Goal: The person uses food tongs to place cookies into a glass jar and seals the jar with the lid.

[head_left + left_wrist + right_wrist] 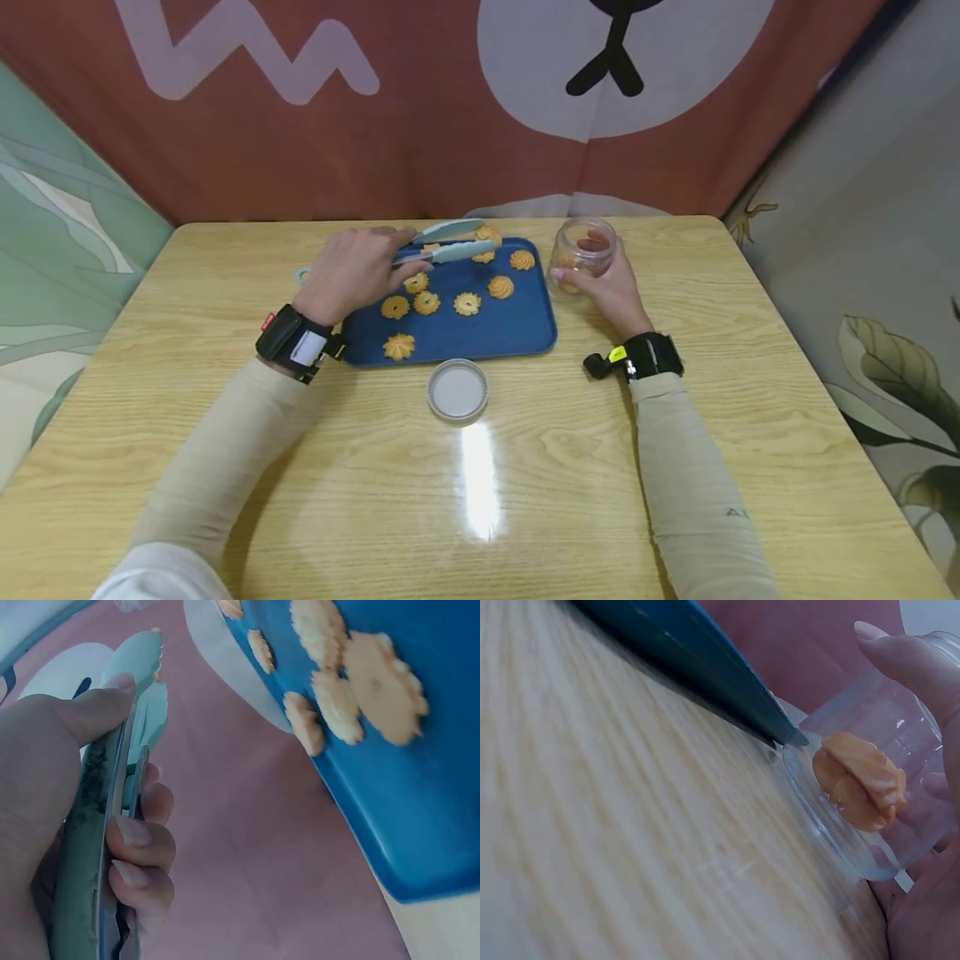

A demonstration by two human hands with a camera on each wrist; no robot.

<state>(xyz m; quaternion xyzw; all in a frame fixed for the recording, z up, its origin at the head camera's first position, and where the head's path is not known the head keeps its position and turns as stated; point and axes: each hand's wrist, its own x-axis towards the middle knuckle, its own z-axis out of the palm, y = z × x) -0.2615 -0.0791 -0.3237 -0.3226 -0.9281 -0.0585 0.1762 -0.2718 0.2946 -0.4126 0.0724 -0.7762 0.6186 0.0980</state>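
Closest on the wooden bench (pixel 390 500) lies a round lid (pixel 457 393), just beside the near edge of a blue tray (pixel 510 333). A single cookie (pixel 399 347) sits near the tray's front left corner, and more piped cookies (pixel 427 302) lie scattered behind it, some touching one another.

Reaching over the tray's left side, the left hand (pixel 352 271) has its fingers wrapped round the handles of the tongs (pixel 467 251). On the other side, the right hand (pixel 618 292) grasps a clear jar (pixel 561 254) between thumb and fingers; the jar is uncovered, stands just beside the tray's right edge, and has cookies inside.

Farther back, a cookie (pixel 487 234) shows between the tong tips by the tray's far edge, and it seems to be pinched there. The step in hand looks like carrying that cookie across to the jar. The next move calls for even pressure on the tongs, a swing rightward over the jar's mouth, and a steady right hand. A reddish curtain (pixel 435 150) hangs behind.
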